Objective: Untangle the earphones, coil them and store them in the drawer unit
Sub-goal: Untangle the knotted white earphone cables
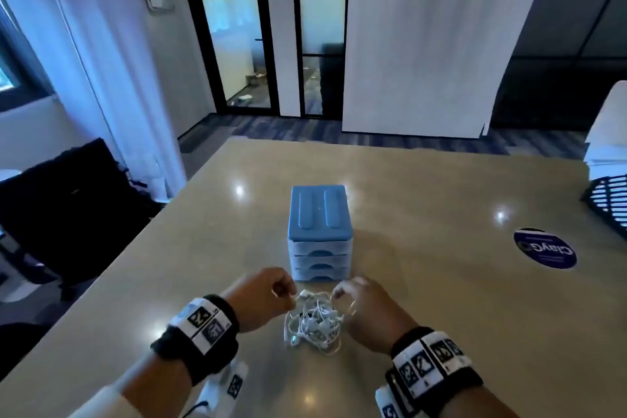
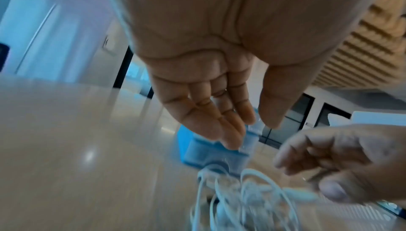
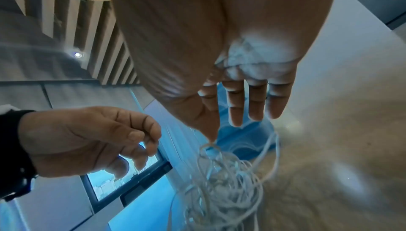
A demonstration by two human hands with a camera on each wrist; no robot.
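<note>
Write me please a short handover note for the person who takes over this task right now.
Left hand: fingers loosely curled beside the tangle, no cable seen in it.
Right hand: thumb and index finger pinch one loop at the top of the earphones, other fingers straight.
Earphones: one white tangled heap on the table, just in front of the drawer unit.
Drawer unit: upright, all three drawers closed.
Done: nothing finished; the cable is not yet untangled.
Left: untangle, coil, open a drawer, put the coil inside, close it.
</note>
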